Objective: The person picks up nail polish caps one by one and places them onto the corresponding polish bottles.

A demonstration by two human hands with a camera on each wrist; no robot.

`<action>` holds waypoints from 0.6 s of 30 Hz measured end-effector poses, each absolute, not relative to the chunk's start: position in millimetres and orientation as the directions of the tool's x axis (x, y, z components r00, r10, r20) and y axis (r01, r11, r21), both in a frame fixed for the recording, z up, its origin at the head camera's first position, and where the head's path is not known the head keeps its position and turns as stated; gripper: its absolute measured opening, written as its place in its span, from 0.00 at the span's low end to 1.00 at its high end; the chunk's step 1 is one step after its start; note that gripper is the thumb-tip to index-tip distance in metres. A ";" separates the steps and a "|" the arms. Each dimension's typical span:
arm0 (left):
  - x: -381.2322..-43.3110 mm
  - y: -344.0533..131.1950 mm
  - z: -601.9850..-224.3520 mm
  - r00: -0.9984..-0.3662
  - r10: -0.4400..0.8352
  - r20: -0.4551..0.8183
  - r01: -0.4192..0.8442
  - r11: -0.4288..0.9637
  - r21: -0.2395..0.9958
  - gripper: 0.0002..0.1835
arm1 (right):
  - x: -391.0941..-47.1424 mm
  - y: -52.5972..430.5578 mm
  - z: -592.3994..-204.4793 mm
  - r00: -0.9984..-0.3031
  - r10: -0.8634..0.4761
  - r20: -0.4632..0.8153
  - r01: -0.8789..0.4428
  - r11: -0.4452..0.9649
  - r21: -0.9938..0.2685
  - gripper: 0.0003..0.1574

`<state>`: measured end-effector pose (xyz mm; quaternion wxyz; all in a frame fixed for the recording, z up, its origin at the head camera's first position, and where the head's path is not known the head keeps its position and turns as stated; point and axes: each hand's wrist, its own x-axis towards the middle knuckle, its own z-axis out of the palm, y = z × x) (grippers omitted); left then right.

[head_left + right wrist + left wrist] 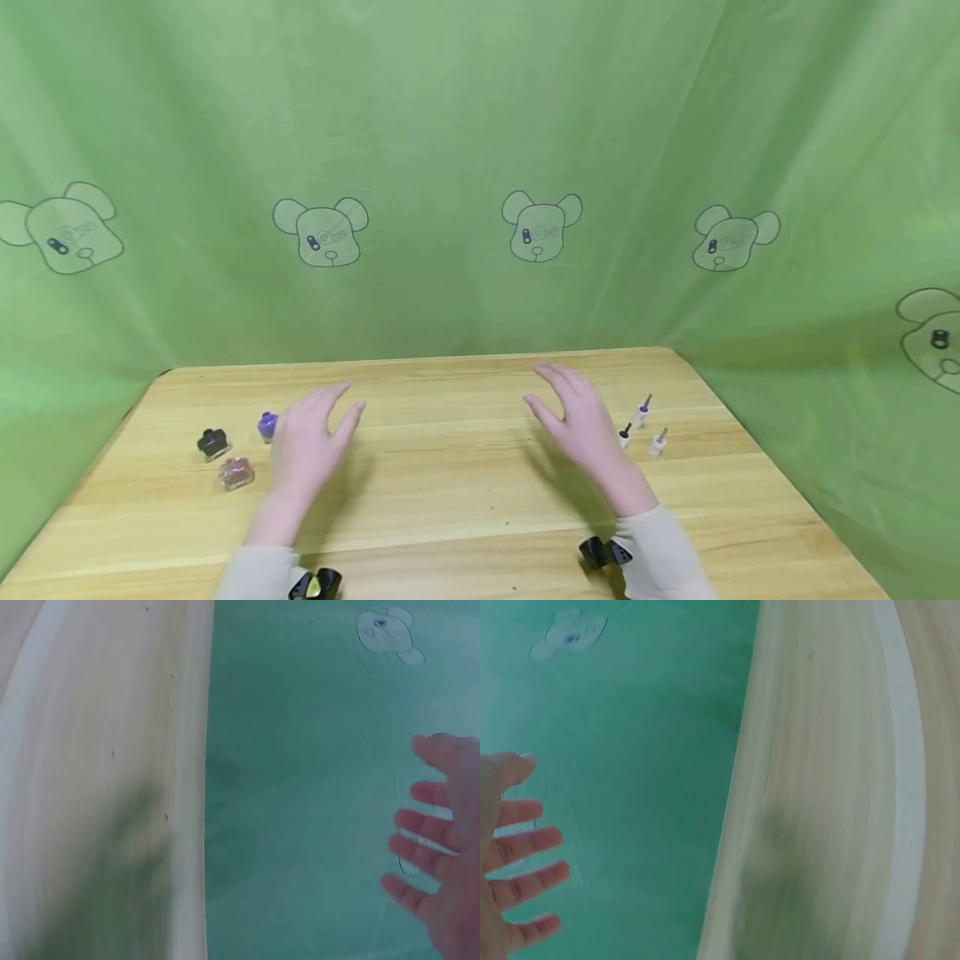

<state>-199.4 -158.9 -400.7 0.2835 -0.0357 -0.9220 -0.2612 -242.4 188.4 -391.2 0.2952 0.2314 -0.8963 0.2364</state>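
My left hand point(309, 442) hovers over the left half of the table, fingers spread and relaxed, holding nothing. Close beside it in the head view is a purple nail polish bottle point(267, 427), partly hidden by the hand. A black bottle point(213, 444) and a pink bottle point(236, 473) stand farther left, all without caps. On the right, my right hand point(583, 425) also hangs above the table with loose fingers and nothing in it. Just right of it, several white caps stand with brushes upward: a purple-tipped cap point(642, 412), a dark-tipped cap point(625, 435) and a pinkish-tipped cap point(658, 442).
The light wooden table point(435, 483) has rounded far corners. A green curtain point(435, 125) with bear-head drawings hangs behind it and along the sides. Black wrist cameras sit at both sleeves.
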 end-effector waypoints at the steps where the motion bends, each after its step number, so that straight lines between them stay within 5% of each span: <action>1: -196.8 -163.5 -400.8 -0.820 -0.095 0.565 0.220 0.859 0.463 0.22 | -240.4 191.6 -389.9 -0.695 -0.269 0.666 -0.573 0.768 -0.287 0.30; 9: -182.6 -197.4 -400.7 -0.717 -0.178 0.674 0.275 0.816 0.509 0.17 | -236.6 224.6 -391.9 -0.573 -0.165 0.803 -0.615 0.734 -0.288 0.29; 18: -162.8 -228.9 -407.0 -0.766 -0.353 0.537 0.143 0.721 0.678 0.22 | -230.1 262.3 -405.0 -0.686 0.035 0.727 -0.482 0.726 -0.490 0.26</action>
